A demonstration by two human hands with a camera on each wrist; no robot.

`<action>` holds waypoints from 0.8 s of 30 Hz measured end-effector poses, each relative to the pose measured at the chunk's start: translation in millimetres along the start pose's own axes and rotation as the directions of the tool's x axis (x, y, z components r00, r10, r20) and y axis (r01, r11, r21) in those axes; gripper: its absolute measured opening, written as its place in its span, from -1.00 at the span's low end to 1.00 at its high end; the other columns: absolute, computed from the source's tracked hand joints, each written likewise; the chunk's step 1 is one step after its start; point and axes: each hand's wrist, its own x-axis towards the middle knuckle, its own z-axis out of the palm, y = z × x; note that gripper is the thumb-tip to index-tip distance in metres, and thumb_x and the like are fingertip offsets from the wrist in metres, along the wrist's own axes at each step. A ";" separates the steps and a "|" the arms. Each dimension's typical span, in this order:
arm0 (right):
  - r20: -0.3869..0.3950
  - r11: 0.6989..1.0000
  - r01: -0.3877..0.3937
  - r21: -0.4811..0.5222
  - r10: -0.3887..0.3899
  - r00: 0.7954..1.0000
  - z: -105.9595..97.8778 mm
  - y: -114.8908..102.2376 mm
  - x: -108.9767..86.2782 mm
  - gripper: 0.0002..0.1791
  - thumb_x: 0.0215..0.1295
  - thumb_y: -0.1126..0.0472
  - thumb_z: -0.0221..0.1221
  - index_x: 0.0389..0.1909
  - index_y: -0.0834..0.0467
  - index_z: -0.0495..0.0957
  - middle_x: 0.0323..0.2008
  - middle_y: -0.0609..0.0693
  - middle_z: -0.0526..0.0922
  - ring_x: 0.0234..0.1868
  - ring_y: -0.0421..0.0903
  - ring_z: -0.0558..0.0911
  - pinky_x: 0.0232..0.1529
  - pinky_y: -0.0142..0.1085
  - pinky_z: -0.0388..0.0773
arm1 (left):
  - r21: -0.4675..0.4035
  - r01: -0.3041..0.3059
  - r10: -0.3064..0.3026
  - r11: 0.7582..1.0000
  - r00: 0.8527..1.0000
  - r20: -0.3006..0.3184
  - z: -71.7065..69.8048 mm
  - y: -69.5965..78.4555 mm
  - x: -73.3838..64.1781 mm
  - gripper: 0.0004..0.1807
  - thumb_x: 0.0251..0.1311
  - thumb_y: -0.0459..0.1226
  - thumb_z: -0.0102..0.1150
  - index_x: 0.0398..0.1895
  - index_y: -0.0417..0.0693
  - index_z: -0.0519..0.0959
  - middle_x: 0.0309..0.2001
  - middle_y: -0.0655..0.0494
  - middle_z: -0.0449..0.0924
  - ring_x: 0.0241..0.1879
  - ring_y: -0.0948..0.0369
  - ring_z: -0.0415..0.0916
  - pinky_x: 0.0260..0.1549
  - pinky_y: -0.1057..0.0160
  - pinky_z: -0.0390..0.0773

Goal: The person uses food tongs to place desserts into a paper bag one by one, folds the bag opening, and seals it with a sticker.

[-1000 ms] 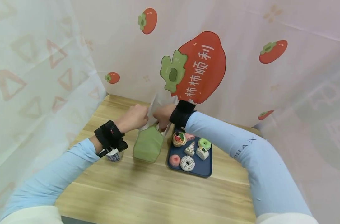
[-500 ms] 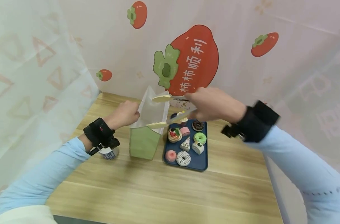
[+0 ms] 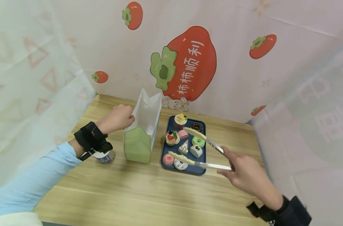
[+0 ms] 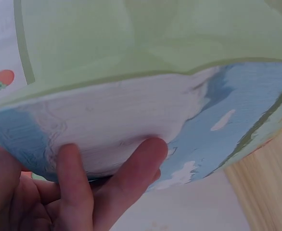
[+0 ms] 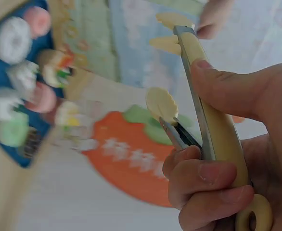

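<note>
My left hand (image 3: 117,117) grips the upper left side of a green and white paper bag (image 3: 137,144), which stands upright with its mouth wide. In the left wrist view, fingers (image 4: 136,168) lie against the bag's blue-and-white printed side. My right hand (image 3: 249,175) holds food tongs (image 3: 213,165) with cream-coloured tips, their arms spread apart and nothing between them. Those tips hang over a dark blue tray (image 3: 199,171) of small pastries. Among these are a white striped donut (image 3: 181,165), a green donut (image 3: 198,142) and a fruit tart (image 3: 172,138).
A white cup (image 3: 104,157) with blue marks stands left of the bag, partly hidden under the left wrist. Bag and tray sit side by side on a wooden table (image 3: 148,197). Printed cloth (image 3: 230,81) hangs behind and at both sides.
My right hand has come up out of the bag with the tongs and swung right and toward me, over the tray. The left hand keeps its grip on the bag.
</note>
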 end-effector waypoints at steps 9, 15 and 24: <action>0.193 0.923 -0.299 0.241 0.257 0.947 108.1 25.4 -38.1 -0.32 0.08 0.11 0.45 0.24 0.22 0.50 -0.73 -0.21 0.24 -0.71 -0.34 0.09 -0.62 -0.45 0.01 | 0.030 0.008 -0.009 1.000 1.000 0.025 -0.2 1.4 0.1 -0.69 0.21 -0.40 -0.08 -0.70 -0.03 0.24 -0.64 0.16 0.18 -0.62 0.20 0.22 -0.61 0.27 0.22; 0.226 0.886 -0.394 0.243 0.343 0.912 145.9 29.5 -43.0 -0.27 0.07 0.07 0.45 0.26 0.25 0.50 -0.75 -0.15 0.28 -0.72 -0.29 0.07 -0.62 -0.42 -0.04 | 0.042 0.028 -0.029 0.999 0.999 0.039 -0.1 0.6 0.4 -0.65 0.21 -0.39 -0.07 -0.73 -0.02 0.22 -0.63 0.16 0.16 -0.61 0.20 0.20 -0.62 0.26 0.22; 0.227 0.846 -0.442 0.297 0.387 0.894 162.5 30.6 -39.5 -0.27 0.07 0.10 0.45 0.27 0.29 0.49 -0.74 -0.13 0.35 -0.72 -0.26 0.13 -0.65 -0.41 0.01 | 0.037 0.020 -0.021 0.999 0.999 0.040 0.4 0.2 0.9 -0.64 0.22 -0.39 -0.08 -0.74 -0.01 0.20 -0.64 0.16 0.16 -0.63 0.21 0.17 -0.62 0.27 0.20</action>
